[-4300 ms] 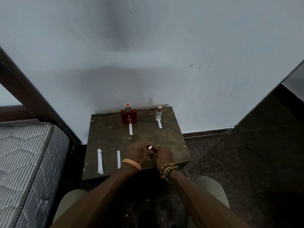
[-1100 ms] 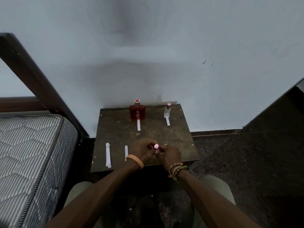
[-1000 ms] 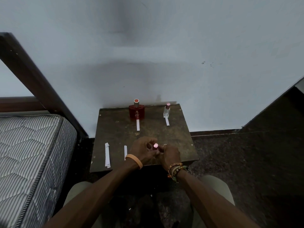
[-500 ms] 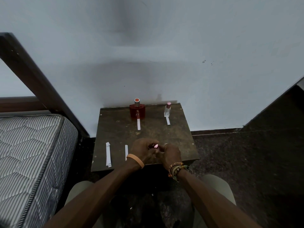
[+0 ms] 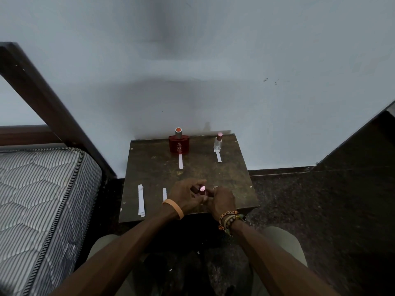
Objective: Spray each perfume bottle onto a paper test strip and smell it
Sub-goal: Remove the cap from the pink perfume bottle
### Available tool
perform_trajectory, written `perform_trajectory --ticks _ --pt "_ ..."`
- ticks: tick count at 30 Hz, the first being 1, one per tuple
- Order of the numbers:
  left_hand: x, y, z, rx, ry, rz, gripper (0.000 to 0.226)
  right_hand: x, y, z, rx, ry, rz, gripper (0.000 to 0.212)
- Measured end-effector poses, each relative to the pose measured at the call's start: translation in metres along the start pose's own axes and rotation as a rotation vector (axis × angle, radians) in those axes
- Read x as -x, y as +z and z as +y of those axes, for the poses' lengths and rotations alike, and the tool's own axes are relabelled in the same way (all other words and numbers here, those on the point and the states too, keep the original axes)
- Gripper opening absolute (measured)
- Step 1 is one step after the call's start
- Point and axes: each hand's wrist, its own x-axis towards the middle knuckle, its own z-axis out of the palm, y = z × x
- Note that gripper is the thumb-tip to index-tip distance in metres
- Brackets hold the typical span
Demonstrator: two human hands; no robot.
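— Now, where is the small bottle [image 5: 202, 189] to be found?

— It is held just above the near edge of the table [image 5: 154, 178], between the two hands. Only its pink cap and a little of a dark body are seen. Whether it is upright or tilted cannot be told.

— How is it gripped?

— The left hand [image 5: 184, 195] is curled round it from the left. The right hand [image 5: 222, 199] is closed in from the right, with its fingertips pinched against the bottle by the cap. An orange wristband [image 5: 174, 209] is worn on the left wrist and beaded bracelets [image 5: 229, 218] on the right.

— What else is laid out on the table?

— A red bottle [image 5: 179, 144] is stood at the far edge, and a clear bottle [image 5: 218, 143] with a pink cap to its right, apart from it. A paper strip [image 5: 180, 161] is laid just in front of the red one and a second strip [image 5: 218, 157] in front of the clear one. A single strip [image 5: 164, 194] is laid just beside the left hand, and a longer strip [image 5: 141, 200] further left.

— And around the table?

— A striped mattress [image 5: 38, 199] and a dark bed frame [image 5: 42, 99] are seen at the left, with a pale wall [image 5: 213, 60] behind.
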Motion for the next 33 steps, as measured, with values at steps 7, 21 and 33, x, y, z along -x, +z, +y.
perform_trajectory --ticks 7,21,33 --pt "-0.003 0.0017 -0.0009 -0.03 -0.031 0.045 0.019 0.0009 -0.0024 0.0014 0.021 -0.018 -0.031 0.028" --pt "-0.0003 0.0034 -0.0023 0.001 0.031 0.016 0.034 -0.0004 0.0014 0.0013 -0.049 0.045 -0.013 0.026" --pt "0.0009 -0.0046 0.0059 0.038 -0.003 0.036 0.028 -0.0006 -0.0022 -0.0074 -0.044 0.058 -0.043 0.026"
